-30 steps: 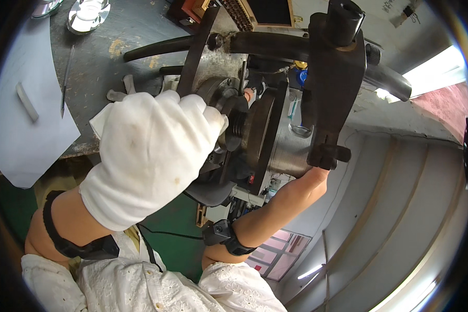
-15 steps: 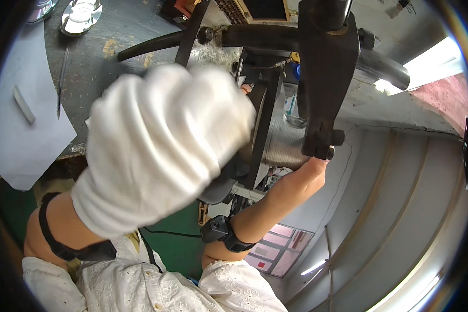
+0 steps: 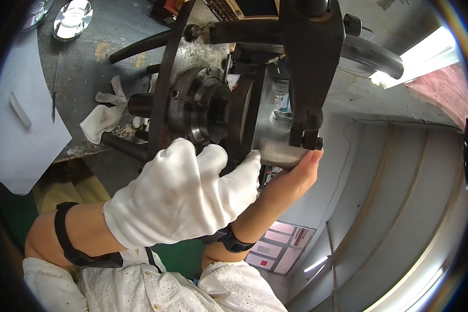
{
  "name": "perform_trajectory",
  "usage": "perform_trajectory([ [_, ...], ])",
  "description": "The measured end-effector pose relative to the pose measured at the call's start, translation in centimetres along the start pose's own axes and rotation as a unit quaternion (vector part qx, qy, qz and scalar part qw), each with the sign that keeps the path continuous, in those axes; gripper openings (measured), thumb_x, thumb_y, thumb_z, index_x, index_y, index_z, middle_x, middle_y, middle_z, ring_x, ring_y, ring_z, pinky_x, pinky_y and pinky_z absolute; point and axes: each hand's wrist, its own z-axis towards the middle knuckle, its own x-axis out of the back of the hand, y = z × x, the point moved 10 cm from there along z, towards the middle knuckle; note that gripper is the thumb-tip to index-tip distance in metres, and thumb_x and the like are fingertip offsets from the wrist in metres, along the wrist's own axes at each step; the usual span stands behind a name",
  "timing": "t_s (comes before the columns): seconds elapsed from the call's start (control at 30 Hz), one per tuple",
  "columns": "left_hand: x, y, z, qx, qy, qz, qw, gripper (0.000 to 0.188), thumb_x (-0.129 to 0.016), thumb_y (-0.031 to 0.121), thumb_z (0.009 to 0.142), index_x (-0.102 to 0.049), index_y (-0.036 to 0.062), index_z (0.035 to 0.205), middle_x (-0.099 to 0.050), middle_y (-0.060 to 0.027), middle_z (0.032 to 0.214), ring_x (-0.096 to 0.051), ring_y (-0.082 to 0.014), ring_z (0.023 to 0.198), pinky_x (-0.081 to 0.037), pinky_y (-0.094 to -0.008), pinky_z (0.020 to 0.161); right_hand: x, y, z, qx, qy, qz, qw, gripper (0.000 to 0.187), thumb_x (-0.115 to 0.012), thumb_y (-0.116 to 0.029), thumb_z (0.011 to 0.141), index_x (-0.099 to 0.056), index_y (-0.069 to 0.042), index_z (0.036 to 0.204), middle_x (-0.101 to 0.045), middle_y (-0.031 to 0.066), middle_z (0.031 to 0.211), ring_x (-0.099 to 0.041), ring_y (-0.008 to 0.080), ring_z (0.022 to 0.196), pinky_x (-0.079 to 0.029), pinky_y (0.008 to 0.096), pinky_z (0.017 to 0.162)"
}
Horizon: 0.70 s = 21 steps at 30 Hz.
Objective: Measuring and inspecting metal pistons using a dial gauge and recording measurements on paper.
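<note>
A dark metal machine (image 3: 311,78) with a heavy bracket fills the middle of the head view. It carries a round black fitting (image 3: 192,106) and a shiny, finely ridged metal drum (image 3: 278,151). My left hand (image 3: 184,195), in a white glove, is bent at the machine's lower edge, below the black fitting. Its thumb lies against the edge of a dark plate beside the drum; the other fingertips are hidden. My bare right hand (image 3: 296,176) is round the machine's near right end, its thumb at a bolt (image 3: 312,141) on the bracket's foot, its other fingers out of sight.
On the dark worktable (image 3: 88,57) lies a crumpled white glove (image 3: 103,118). Further left are a white sheet (image 3: 23,114) with a small white bar (image 3: 20,110), a thin pointed rod (image 3: 55,88) and a clear round glass piece (image 3: 73,20). Dark bars jut from the machine's left.
My gloved left hand has come down and right from in front of the machine to its lower edge, uncovering the black fitting and the loose glove. My right hand stays at the bracket's foot.
</note>
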Motion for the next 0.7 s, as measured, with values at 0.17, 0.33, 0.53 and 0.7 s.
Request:
perform_trajectory([
  [0.17, 0.2, -0.3, -0.4, 0.005, -0.001, -0.014, 1.000, 0.015, -0.069, 0.023, 0.078, -0.069, 0.0119, 0.088, -0.059, 0.0049, 0.103, -0.045, -0.0095, 0.059, -0.032, -0.0250, 0.045, -0.4, 0.8, -0.1, 0.023, -0.035, 0.018, 0.999, 0.065, -0.034, -0.049, 0.096, -0.050, 0.003, 0.131, -0.050, 0.0115, 0.102, -0.046, 0.0187, 0.091, -0.035, 0.0267, 0.082],
  [0.33, -0.1, -0.3, -0.3, -0.003, -0.025, -0.021, 0.999, 0.013, -0.068, 0.022, 0.079, -0.069, 0.0124, 0.088, -0.059, 0.0043, 0.107, -0.045, -0.0096, 0.059, -0.032, -0.0251, 0.046, 0.0, 1.3, 0.0, 0.010, -0.043, 0.032, 0.999, 0.072, -0.031, -0.055, 0.094, -0.049, 0.004, 0.131, -0.047, 0.0137, 0.109, -0.045, 0.0205, 0.102, -0.034, 0.0300, 0.091],
  [0.53, -0.1, -0.4, -0.4, -0.002, -0.015, -0.014, 1.000, 0.020, -0.070, 0.024, 0.077, -0.068, 0.0101, 0.091, -0.060, 0.0049, 0.108, -0.045, -0.0089, 0.058, -0.032, -0.0250, 0.044, -0.1, 0.8, 0.0, 0.062, -0.052, 0.005, 0.997, 0.080, -0.030, -0.061, 0.093, -0.047, 0.007, 0.131, -0.045, 0.0139, 0.113, -0.042, 0.0211, 0.109, -0.032, 0.0336, 0.097],
  [0.7, -0.1, -0.4, -0.6, -0.002, -0.004, -0.006, 1.000, 0.019, -0.069, 0.025, 0.078, -0.068, 0.0115, 0.091, -0.058, 0.0067, 0.112, -0.044, -0.0090, 0.057, -0.032, -0.0247, 0.045, 0.0, 0.9, -0.1, 0.057, -0.043, 0.013, 0.997, 0.080, -0.028, -0.060, 0.094, -0.047, 0.007, 0.131, -0.044, 0.0134, 0.112, -0.043, 0.0208, 0.109, -0.032, 0.0335, 0.097],
])
